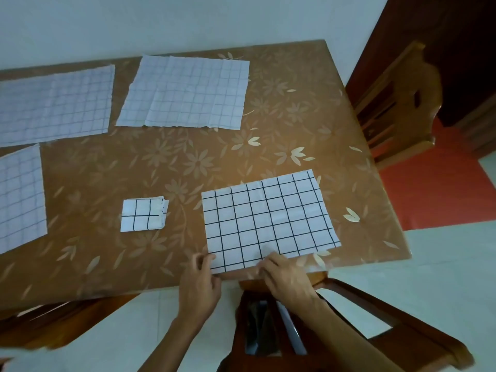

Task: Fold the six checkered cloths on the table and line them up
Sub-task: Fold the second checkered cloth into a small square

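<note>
Cloth point(268, 221), near edge in left hand point(200, 280) and right hand point(284, 277)

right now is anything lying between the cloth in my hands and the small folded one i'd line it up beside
Nothing visible does. Only bare table separates the held cloth, gripped by the left hand and right hand, from the small folded cloth. The flat cloths lie farther off.
</note>
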The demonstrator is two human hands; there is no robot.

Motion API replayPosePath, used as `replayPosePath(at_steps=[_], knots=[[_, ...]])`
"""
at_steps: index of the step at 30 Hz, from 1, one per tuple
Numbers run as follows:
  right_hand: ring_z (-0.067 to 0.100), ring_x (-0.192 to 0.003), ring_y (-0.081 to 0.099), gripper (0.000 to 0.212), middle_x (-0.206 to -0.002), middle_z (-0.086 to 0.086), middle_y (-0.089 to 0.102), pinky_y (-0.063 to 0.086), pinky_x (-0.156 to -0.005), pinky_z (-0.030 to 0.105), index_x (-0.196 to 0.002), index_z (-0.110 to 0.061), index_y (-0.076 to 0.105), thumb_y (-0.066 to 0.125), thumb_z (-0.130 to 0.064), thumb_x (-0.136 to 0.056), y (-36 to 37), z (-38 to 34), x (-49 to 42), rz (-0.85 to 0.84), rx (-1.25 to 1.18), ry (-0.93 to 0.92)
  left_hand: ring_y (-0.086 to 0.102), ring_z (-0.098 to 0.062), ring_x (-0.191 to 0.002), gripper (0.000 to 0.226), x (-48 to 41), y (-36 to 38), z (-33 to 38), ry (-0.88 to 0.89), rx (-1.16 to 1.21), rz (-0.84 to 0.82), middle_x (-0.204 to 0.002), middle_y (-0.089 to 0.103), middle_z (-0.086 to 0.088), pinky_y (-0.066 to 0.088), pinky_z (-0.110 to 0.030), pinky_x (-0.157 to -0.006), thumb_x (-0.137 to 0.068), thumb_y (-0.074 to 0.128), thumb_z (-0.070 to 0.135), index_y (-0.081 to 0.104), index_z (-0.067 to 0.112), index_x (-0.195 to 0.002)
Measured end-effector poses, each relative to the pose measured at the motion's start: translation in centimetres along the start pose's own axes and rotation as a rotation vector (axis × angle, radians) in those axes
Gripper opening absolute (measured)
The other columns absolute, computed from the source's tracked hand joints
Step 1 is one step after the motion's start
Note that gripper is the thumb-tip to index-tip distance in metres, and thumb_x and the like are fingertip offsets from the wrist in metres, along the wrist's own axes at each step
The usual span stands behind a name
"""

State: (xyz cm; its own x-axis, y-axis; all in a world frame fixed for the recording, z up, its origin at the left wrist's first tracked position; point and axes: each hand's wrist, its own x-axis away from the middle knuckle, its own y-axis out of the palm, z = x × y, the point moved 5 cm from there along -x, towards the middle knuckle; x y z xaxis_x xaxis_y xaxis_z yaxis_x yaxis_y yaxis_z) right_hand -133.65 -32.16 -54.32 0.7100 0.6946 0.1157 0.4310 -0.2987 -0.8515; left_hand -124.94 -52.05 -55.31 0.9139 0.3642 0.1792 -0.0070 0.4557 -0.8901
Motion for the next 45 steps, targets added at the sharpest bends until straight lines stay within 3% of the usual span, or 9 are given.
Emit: replayPosePath(at_steps=[10,15,20,24,29,35,40,43,45], knots=[[0.022,-0.085,0.066,0.038,-0.132,0.001,0.042,0.056,-0.066,0.032,-0.135,-0.022,0.042,0.048,-0.018,-0.098,3.4,-4.4,-2.6,-0.101,0.101,0.165,0.060,-0.015,-0.072,0.033,-0.9,-0.8,0.4,0.161,-0.241,-0.096,-0.099,0.060,0.004,0.045,-0.024,-0.055,-0.068,0.084,0.007,0.067,0.021,-0.092],[0.022,-0.093,0.068,0.044,-0.139,0.002,0.041,0.056,-0.069,0.031,-0.137,-0.023,0.045,0.054,-0.014,-0.095,2.1,-3.6,-1.5,-0.024,0.079,0.270,0.053,-0.013,-0.090,0.002,0.3,-2.8,3.6,0.335,-0.118,0.038,-0.098,0.057,0.008,0.048,-0.027,-0.075,-0.087,0.060,0.024,0.061,0.023,-0.089],[0.022,-0.113,0.059,0.034,-0.132,0.000,0.057,0.050,-0.092,0.031,-0.123,-0.023,0.063,0.055,-0.011,-0.093,-0.4,-1.8,0.3,0.054,0.074,0.288,0.050,-0.004,-0.085,0.014,2.3,-3.6,7.5,0.553,0.002,-0.070,-0.091,0.054,0.015,0.042,-0.022,-0.079,-0.095,0.046,0.034,0.057,0.027,-0.092],[0.019,-0.120,0.057,0.034,-0.133,-0.002,0.059,0.051,-0.093,0.032,-0.116,-0.024,0.070,0.057,-0.009,-0.088,-1.4,-0.2,2.5,0.088,-0.059,0.212,0.038,0.000,-0.122,0.039,2.7,-3.3,7.8,0.615,0.037,-0.191,-0.127,0.048,0.017,0.029,-0.016,-0.103,-0.093,0.049,0.055,0.054,0.031,-0.123],[-0.005,-0.112,0.057,0.038,-0.121,-0.016,0.065,0.044,-0.096,0.013,-0.109,-0.027,0.074,0.057,-0.003,-0.085,-3.7,0.4,4.8,0.178,-0.372,0.198,-0.013,0.004,-0.147,0.101,1.4,-2.3,3.9,0.542,-0.073,-0.363,-0.160,-0.006,0.025,-0.001,-0.029,-0.121,-0.077,0.048,0.085,0.006,0.039,-0.156],[-0.014,-0.090,0.062,0.056,-0.115,-0.021,0.068,0.048,-0.083,0.014,-0.097,-0.036,0.077,0.052,0.012,-0.086,-4.3,2.5,6.9,0.108,-0.693,0.369,0.036,-0.001,-0.135,0.079,-2.2,-2.6,-1.7,0.405,0.101,-0.151,-0.138,0.050,0.019,0.045,-0.048,-0.105,-0.067,0.074,-0.006,0.057,0.035,-0.132],[0.021,-0.112,0.066,0.062,-0.116,-0.014,0.071,0.050,-0.101,0.043,-0.101,-0.031,0.078,0.048,0.020,-0.080,-5.0,3.4,7.9,0.075,-0.779,0.393,0.049,0.002,-0.130,0.078,-1.8,-3.9,-0.3,0.429,0.315,-0.285,-0.136,0.052,0.030,0.042,-0.040,-0.107,-0.053,0.060,0.089,0.048,0.065,-0.126],[0.052,-0.106,0.059,0.060,-0.120,-0.017,0.068,0.048,-0.090,0.066,-0.101,-0.037,0.077,0.055,0.016,-0.084,-4.5,4.1,8.0,0.032,-0.793,0.424,0.047,-0.003,-0.132,0.069,-1.3,-3.2,0.9,0.460,0.377,-0.261,-0.142,0.050,0.024,0.038,-0.033,-0.109,-0.057,0.056,0.092,0.062,0.058,-0.117],[0.044,-0.108,0.060,0.045,-0.122,-0.007,0.067,0.057,-0.088,0.049,-0.103,-0.043,0.074,0.067,-0.001,-0.088,-4.6,4.4,7.9,0.060,-0.756,0.426,0.048,-0.012,-0.131,0.061,-1.3,-2.1,0.9,0.394,0.436,-0.279,-0.142,0.054,0.007,0.037,-0.037,-0.110,-0.060,0.065,0.072,0.074,0.039,-0.110]])
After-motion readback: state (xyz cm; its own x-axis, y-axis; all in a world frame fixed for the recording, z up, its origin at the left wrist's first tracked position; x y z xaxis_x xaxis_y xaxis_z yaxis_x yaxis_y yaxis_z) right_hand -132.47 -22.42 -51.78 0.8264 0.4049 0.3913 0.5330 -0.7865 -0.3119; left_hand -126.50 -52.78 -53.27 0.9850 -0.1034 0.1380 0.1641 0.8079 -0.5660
